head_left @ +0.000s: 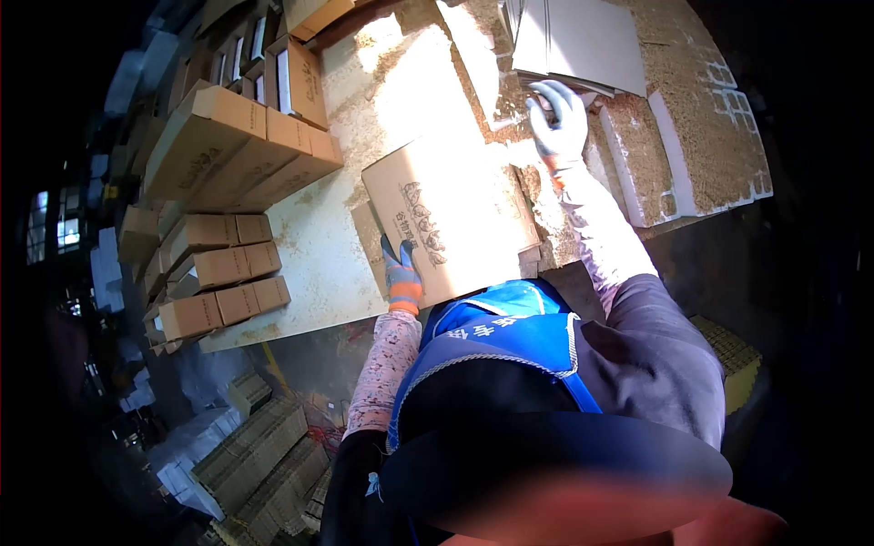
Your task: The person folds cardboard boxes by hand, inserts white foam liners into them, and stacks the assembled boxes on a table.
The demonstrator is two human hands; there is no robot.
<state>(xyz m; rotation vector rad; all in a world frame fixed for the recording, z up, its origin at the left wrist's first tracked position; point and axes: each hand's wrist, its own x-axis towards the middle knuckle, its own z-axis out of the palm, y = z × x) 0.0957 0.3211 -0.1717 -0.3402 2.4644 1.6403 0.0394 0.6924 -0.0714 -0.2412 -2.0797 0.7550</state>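
Observation:
A flat printed cardboard box [446,218] lies on the worktable in front of me, partly washed out by bright sunlight. My left hand [402,278], in a grey and orange glove, is at its left edge, with the thumb over the printed face and the fingers along the side. Another piece of cardboard [368,238] shows beneath that edge. My right hand [560,123], in a pale glove, is reached out beyond the box. Its fingers are bent and apart, nothing visible between them, close to a stack of white sheets [583,41].
Several upright cardboard boxes [241,146] crowd the table's left side, with smaller cartons [218,273] nearer me. Brown-crusted white blocks [637,159] stand at the right. Bundled stacks [255,446] sit on the floor at lower left.

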